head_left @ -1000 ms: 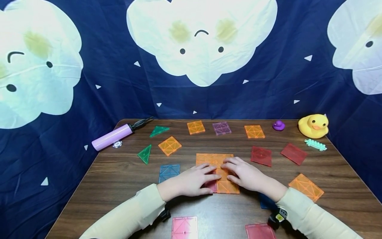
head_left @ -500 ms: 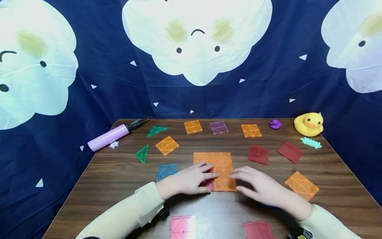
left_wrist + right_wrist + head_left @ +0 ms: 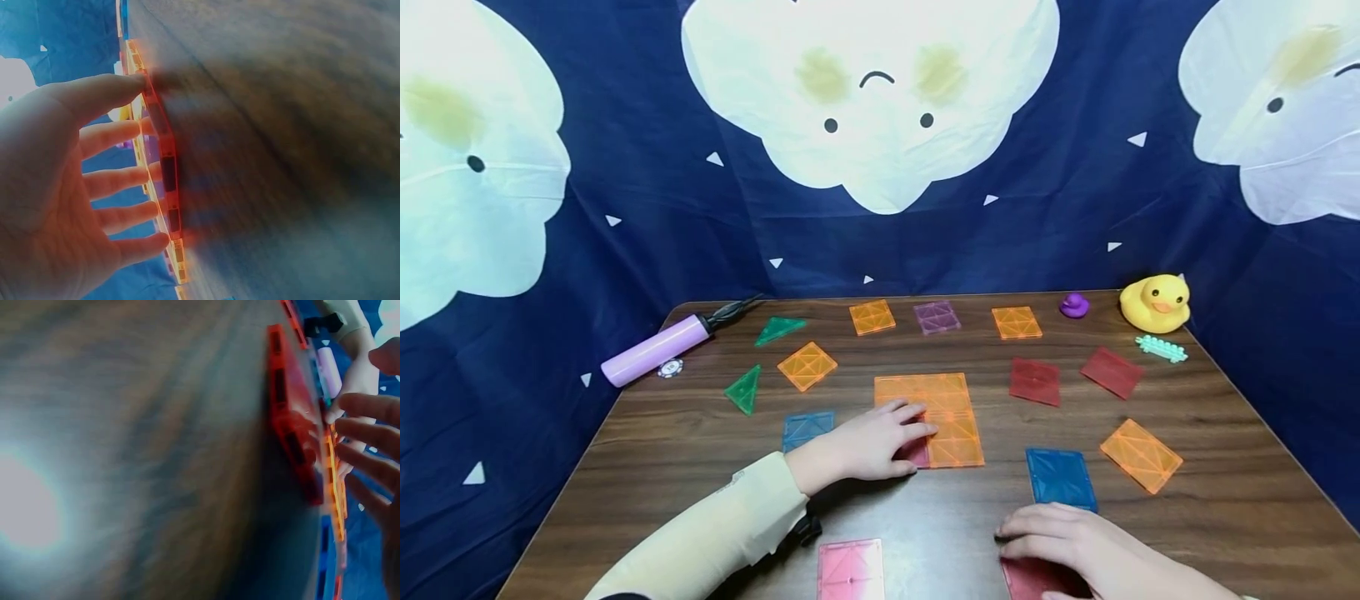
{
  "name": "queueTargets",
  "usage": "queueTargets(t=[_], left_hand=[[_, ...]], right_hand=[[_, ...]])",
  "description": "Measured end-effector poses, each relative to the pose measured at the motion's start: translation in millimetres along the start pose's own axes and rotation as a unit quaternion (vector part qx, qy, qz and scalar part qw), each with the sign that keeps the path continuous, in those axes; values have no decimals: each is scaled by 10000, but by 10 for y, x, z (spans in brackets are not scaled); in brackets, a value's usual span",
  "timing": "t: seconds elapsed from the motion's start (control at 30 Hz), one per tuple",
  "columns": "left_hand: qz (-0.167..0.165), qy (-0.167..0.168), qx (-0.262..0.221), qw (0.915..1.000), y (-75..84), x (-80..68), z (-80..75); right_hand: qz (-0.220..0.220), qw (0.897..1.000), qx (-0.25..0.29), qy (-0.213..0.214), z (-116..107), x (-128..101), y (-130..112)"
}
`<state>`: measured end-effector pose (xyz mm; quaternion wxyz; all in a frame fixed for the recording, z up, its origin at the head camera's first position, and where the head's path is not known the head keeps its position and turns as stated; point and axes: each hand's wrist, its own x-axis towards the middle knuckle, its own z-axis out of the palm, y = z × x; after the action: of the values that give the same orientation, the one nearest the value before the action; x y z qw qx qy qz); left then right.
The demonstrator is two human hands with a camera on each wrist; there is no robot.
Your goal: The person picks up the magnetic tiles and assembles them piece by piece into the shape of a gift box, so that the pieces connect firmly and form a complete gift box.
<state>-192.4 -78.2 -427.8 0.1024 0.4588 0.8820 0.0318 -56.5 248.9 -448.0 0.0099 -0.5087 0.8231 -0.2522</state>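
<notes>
Near the table's middle lies a flat block of orange magnetic tiles [image 3: 953, 437] with a red magnetic tile [image 3: 919, 455] at its front left corner. My left hand [image 3: 874, 442] rests on this block with fingers spread; in the left wrist view its fingertips touch the top of the red tile [image 3: 161, 128]. My right hand [image 3: 1078, 542] is over another red tile [image 3: 1024, 578] near the front edge and partly covers it. In the right wrist view its fingers [image 3: 365, 429] reach above that tile [image 3: 279, 387], loosely bent and apart from it.
A blue tile [image 3: 1062, 478] lies just beyond my right hand, and a pink tile [image 3: 852, 570] at the front. Loose orange, red, green, blue and purple tiles surround the block. A lilac pump [image 3: 657, 350], yellow duck [image 3: 1155, 303] and purple duck [image 3: 1074, 305] stand at the back.
My right hand has left the orange block and moved right and toward me, over the front red tile, uncovering the blue tile. My left hand stays on the block. The view has shifted slightly.
</notes>
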Motion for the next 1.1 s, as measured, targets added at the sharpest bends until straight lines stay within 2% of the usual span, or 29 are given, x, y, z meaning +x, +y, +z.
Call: queueTargets(t=[0.07,0.1,0.2,0.27,0.37,0.53,0.73,1.03,1.1], left_hand=[[-19,21,-35,10000,-14,-19,-6],[-33,21,-52,10000,-21,-29,-7],[-7,82,-44,10000,-40,-45,1],[15,119,-54,9999,-48,-48,7],[9,121,-59,9999,-53,-49,17],[-27,30,-73,10000,-36,-46,-5],[-56,-7,-56,10000,-11,-26,-15],[-61,-36,-57,10000,20,-16,-27],[-62,-46,-87,9999,26,-11,-32]], right_hand=[[-249,9996,-140,16,6,-55,14],[-536,9980,-316,110,14,-77,31],[-1333,9868,-788,466,43,-134,81],[-1630,9809,-900,572,68,-167,100],[-1760,9781,-955,571,121,-199,117],[-1649,9819,-851,370,200,-199,123],[-1522,9845,-853,188,182,-137,122],[-1054,9922,-629,-194,112,20,70],[-838,9949,-466,-310,98,43,54]])
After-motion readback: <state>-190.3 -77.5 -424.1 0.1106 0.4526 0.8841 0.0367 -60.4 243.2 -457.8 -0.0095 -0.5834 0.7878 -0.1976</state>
